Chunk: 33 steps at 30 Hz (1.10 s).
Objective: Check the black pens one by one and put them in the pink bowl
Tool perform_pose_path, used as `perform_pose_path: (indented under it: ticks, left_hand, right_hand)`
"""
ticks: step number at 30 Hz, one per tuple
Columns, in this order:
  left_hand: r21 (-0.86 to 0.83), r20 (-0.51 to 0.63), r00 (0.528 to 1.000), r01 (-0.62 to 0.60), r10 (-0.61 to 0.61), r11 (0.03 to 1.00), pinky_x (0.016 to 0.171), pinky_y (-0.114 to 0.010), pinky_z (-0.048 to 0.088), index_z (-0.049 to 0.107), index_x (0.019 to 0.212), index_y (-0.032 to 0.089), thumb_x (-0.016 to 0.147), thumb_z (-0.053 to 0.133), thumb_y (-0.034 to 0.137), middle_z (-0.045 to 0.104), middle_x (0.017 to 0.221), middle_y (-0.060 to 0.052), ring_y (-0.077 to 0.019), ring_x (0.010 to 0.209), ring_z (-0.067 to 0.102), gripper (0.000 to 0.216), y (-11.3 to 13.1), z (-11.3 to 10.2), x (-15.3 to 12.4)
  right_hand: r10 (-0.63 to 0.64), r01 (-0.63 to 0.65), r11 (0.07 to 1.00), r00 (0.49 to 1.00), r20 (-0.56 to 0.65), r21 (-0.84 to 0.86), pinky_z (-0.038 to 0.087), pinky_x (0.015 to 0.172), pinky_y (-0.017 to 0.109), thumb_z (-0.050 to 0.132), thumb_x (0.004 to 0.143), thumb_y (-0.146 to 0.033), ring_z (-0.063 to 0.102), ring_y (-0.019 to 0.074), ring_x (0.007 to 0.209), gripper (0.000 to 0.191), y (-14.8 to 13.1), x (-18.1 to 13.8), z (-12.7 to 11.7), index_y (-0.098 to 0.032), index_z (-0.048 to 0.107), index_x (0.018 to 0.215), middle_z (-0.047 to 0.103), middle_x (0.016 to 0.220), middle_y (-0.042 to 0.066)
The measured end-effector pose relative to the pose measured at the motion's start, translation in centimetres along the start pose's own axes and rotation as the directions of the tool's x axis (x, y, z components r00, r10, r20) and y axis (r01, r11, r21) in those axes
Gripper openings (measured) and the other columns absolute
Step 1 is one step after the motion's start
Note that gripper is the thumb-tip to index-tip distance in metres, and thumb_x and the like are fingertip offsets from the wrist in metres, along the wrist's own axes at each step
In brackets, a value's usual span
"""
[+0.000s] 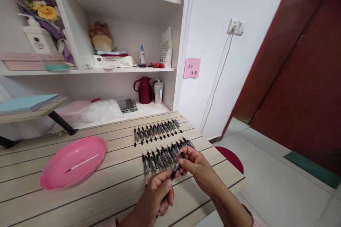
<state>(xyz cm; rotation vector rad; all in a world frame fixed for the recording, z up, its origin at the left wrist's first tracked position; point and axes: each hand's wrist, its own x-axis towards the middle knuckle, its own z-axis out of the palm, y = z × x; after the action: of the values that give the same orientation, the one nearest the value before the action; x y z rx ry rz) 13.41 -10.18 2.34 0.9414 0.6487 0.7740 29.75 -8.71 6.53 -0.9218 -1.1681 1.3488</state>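
Observation:
Near the table's front edge, my left hand (160,191) is closed around the lower part of a black pen (176,167). The fingers of my right hand (195,165) pinch the same pen at its upper, capped-looking end. The pen slants up to the right between both hands. Just behind them lies a row of several black-and-clear pens (162,156), side by side, partly hidden by my hands. Farther back a second row of similar pens (157,130) lies on the table. A pink plate (54,170) to the left holds one thin white refill with a dark end (82,163).
The slatted wooden table (117,195) ends at the right, near a dark red round seat (230,159). Behind it stands a white shelf with a red jug (145,90), a cup (158,92) and a plastic bag (102,110). A small raised stand (55,104) occupies the left.

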Motion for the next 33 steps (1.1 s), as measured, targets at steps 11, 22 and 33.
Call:
perform_pose_path:
  ticks: [11, 22, 33]
  left_hand:
    - [0.030, -0.021, 1.000, -0.003, 0.003, 1.000, 0.028, -0.013, 0.012, 0.053, 0.081, 0.015, 0.078, 0.054, 0.040, 0.053, 0.046, 0.005, 0.0010, 0.025, 0.022, 0.026, -0.3, -0.1, 0.4]
    - [0.173, -0.116, 0.983, -0.121, 0.143, 0.977, 0.029, -0.015, 0.010, 0.051, 0.077, 0.016, 0.075, 0.056, 0.039, 0.054, 0.044, 0.005, 0.0003, 0.025, 0.022, 0.024, -0.6, -0.2, 0.7]
    - [0.265, -0.206, 0.954, -0.158, 0.216, 0.951, 0.033, -0.016, 0.026, 0.052, 0.077, 0.016, 0.072, 0.057, 0.038, 0.055, 0.054, 0.004, -0.0038, 0.032, 0.040, 0.023, 0.8, -0.6, 0.4]
  right_hand:
    - [0.064, -0.064, 0.998, 0.998, 0.013, 0.026, 0.037, 0.050, 0.022, 0.068, 0.065, -0.042, 0.050, 0.0092, 0.050, 0.031, 1.2, -1.0, 1.5, -0.017, 0.060, 0.081, 0.054, 0.056, -0.004]
    - [0.011, -0.013, 0.999, 0.998, -0.065, -0.037, 0.034, 0.047, 0.021, 0.067, 0.066, -0.042, 0.043, 0.0079, 0.048, 0.029, 2.5, -1.0, 2.0, -0.017, 0.060, 0.079, 0.051, 0.056, -0.003]
    - [0.037, -0.035, 0.999, 0.993, -0.111, 0.017, 0.033, 0.046, 0.022, 0.066, 0.066, -0.045, 0.047, 0.0090, 0.051, 0.036, 2.7, -2.0, 1.6, -0.019, 0.061, 0.092, 0.061, 0.074, 0.001]
